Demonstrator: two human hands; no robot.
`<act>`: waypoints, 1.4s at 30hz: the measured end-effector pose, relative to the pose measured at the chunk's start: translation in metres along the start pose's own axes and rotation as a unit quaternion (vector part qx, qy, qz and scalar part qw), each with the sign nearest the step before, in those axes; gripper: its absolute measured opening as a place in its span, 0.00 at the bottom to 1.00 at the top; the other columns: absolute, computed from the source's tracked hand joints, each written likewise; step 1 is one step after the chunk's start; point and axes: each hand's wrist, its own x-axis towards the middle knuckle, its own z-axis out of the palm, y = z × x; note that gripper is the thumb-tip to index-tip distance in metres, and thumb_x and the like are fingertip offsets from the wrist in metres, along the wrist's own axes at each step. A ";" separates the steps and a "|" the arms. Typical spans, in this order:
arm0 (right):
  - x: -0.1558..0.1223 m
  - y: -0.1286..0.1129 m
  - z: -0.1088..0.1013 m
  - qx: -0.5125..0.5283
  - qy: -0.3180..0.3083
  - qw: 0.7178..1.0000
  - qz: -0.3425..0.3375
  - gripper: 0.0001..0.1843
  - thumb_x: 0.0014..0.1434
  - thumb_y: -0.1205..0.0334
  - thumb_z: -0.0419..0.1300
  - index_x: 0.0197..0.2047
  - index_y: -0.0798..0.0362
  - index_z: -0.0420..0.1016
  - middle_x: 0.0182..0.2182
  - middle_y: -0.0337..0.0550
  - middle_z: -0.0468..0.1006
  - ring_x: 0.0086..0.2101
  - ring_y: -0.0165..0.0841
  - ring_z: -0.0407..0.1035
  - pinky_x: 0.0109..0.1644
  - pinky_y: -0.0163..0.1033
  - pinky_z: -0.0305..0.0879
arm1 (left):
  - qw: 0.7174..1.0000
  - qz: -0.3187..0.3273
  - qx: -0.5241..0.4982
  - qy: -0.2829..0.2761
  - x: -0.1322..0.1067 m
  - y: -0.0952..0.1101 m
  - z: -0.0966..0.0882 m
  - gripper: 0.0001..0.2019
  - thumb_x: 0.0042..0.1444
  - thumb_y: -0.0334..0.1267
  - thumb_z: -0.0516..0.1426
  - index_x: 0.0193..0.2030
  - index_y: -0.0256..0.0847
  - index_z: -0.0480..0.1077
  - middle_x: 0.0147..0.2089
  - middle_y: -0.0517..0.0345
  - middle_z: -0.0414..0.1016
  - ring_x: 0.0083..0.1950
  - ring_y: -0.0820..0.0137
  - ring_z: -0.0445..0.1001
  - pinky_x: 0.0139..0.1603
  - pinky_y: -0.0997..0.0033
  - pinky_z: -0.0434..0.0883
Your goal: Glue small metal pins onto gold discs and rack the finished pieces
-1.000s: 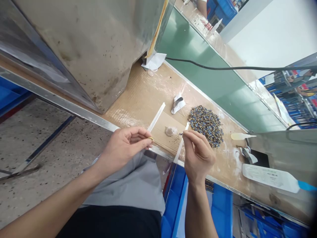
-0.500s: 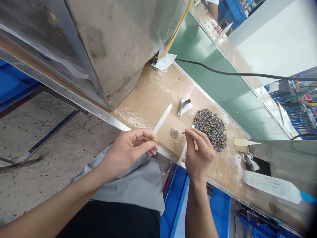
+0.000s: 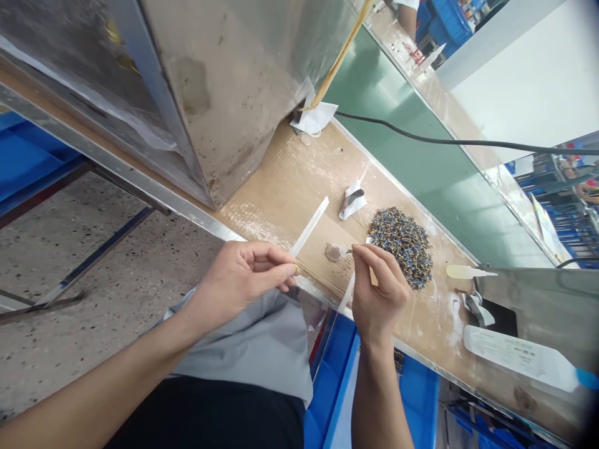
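Observation:
My left hand is closed in a pinch at the bench's front edge, holding a tiny yellowish part between thumb and fingers. My right hand is also pinched, holding a small dark component whose tip points at a little round transparent dish on the cardboard. A heap of small blue and brass components lies just right of the right hand. Two white plastic strips lie on the bench, one by the left fingertips, the other partly hidden under the right hand.
A large stained metal housing stands at the back left. A green conveyor belt runs behind the bench, crossed by a black cable. A white glue bottle, a small dropper and crumpled tape lie around. Blue bins sit below.
Both hands have kept their pinches. The right hand's part has come closer to the small dish. The view has shifted slightly, so the whole scene sits a little to the right.

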 end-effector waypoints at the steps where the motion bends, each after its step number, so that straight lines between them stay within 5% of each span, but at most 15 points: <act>1: 0.000 0.000 0.000 0.000 0.004 1.000 -0.003 0.10 0.78 0.64 0.67 0.53 0.43 0.91 0.49 0.44 0.90 0.49 0.41 0.85 0.59 0.51 0.82 | 1.000 0.002 0.006 0.001 0.000 0.000 0.000 0.04 0.64 0.39 0.74 0.40 0.43 0.89 0.36 0.57 0.90 0.37 0.66 0.88 0.41 0.71 0.85; 7: -0.003 0.001 -0.001 -0.011 0.034 0.999 -0.010 0.10 0.77 0.65 0.68 0.54 0.44 0.91 0.49 0.45 0.89 0.49 0.41 0.85 0.58 0.52 0.83 | 0.999 0.018 0.032 0.000 -0.002 -0.002 0.001 0.04 0.68 0.40 0.71 0.47 0.45 0.88 0.42 0.60 0.88 0.41 0.70 0.83 0.44 0.75 0.80; 13: -0.004 0.004 0.000 -0.020 0.051 0.998 0.000 0.08 0.76 0.65 0.69 0.52 0.46 0.91 0.47 0.45 0.90 0.49 0.40 0.86 0.58 0.49 0.83 | 0.997 0.009 -0.002 -0.074 -0.003 -0.002 0.006 0.06 0.75 0.41 0.67 0.50 0.42 0.84 0.40 0.59 0.88 0.40 0.69 0.86 0.44 0.70 0.83; 30: -0.003 0.007 0.000 -0.014 0.062 0.998 0.009 0.08 0.76 0.67 0.69 0.52 0.47 0.91 0.47 0.45 0.89 0.49 0.39 0.85 0.57 0.47 0.82 | 0.996 -0.028 -0.001 -0.080 -0.008 -0.014 0.017 0.13 0.75 0.39 0.68 0.62 0.43 0.84 0.47 0.56 0.92 0.44 0.69 0.90 0.51 0.72 0.86; 35: -0.011 -0.015 -0.015 0.058 0.089 0.992 0.067 0.08 0.73 0.66 0.73 0.51 0.45 0.92 0.46 0.43 0.89 0.48 0.40 0.84 0.54 0.47 0.82 | 0.997 -0.031 0.001 -0.077 -0.013 -0.009 0.029 0.13 0.73 0.39 0.68 0.61 0.42 0.85 0.46 0.55 0.93 0.45 0.68 0.90 0.51 0.72 0.86; 38: -0.024 -0.036 -0.023 0.142 0.059 0.979 0.135 0.07 0.73 0.65 0.72 0.50 0.44 0.91 0.47 0.43 0.89 0.48 0.39 0.84 0.51 0.44 0.82 | 0.996 -0.030 0.009 -0.079 -0.016 -0.006 0.036 0.13 0.73 0.40 0.69 0.61 0.43 0.85 0.46 0.56 0.93 0.47 0.66 0.91 0.51 0.71 0.86; 42: -0.040 -0.051 -0.024 0.197 0.007 0.971 0.136 0.10 0.74 0.69 0.71 0.51 0.44 0.91 0.49 0.42 0.89 0.50 0.38 0.85 0.55 0.43 0.83 | 0.995 -0.022 0.037 -0.090 -0.020 -0.005 0.041 0.14 0.74 0.41 0.68 0.64 0.46 0.85 0.47 0.58 0.93 0.49 0.66 0.91 0.52 0.72 0.85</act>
